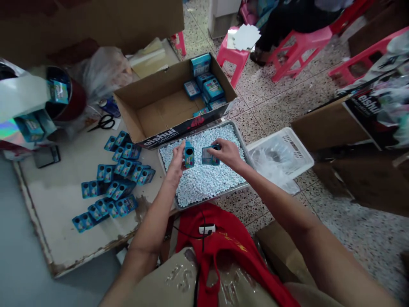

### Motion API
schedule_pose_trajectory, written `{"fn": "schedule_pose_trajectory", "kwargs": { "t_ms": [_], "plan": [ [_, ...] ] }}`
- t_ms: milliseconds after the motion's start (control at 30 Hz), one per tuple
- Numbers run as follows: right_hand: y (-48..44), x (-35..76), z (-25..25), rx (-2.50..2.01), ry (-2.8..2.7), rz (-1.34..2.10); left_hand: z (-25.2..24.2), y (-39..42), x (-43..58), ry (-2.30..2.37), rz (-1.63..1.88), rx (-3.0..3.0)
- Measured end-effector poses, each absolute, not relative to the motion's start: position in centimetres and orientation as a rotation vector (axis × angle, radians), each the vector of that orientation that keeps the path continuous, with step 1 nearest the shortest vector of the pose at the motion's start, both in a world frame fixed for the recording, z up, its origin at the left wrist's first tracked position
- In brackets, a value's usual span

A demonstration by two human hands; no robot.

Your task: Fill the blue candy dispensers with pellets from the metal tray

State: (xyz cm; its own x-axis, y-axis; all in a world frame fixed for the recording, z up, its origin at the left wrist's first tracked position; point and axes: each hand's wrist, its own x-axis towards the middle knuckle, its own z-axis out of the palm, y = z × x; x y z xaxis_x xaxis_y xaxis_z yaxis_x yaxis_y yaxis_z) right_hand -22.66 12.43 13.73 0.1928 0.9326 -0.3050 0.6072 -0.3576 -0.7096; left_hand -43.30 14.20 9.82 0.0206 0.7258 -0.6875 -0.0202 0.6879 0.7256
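A metal tray (247, 184) full of small pale-blue pellets, like mints, lies under both hands. My left hand (175, 164) is closed on a small blue case (189, 157) with a dark round hole, held upright over the pellets. In my right hand (225, 152) is a second small blue case (209, 157), partly see-through, pinched near its top edge and just above the pellets. The two cases are apart. To the left, several similar blue cases (111, 187) lie in loose rows on the table (57, 204).
Behind the tray stands an open cardboard box (153, 115) with blue packs (212, 87) at its right end. Black scissors (105, 122) lie on the table. A white plastic basket (298, 149) holds clear bags at the right. A person sits beyond, near pink stools (300, 47).
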Motion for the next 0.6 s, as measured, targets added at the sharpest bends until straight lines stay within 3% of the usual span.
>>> {"fn": "schedule_pose_trajectory", "kwargs": {
  "t_ms": [100,267,433,600],
  "plan": [
    [12.5,-23.5,13.2,-1.948,-1.444,1.227,9.4,14.3,-42.4,1.557,0.565,0.948],
    [11.1,-24.6,11.4,-1.825,-0.825,1.706,9.5,14.1,-43.4,1.579,0.404,1.68],
    [9.5,-24.6,11.2,-1.774,-0.564,1.868,9.3,12.9,-46.5,1.255,0.331,2.118],
    [9.2,-24.9,11.7,-1.685,-0.561,1.934,9.2,11.7,-47.3,1.143,0.315,2.159]
  ]
}}
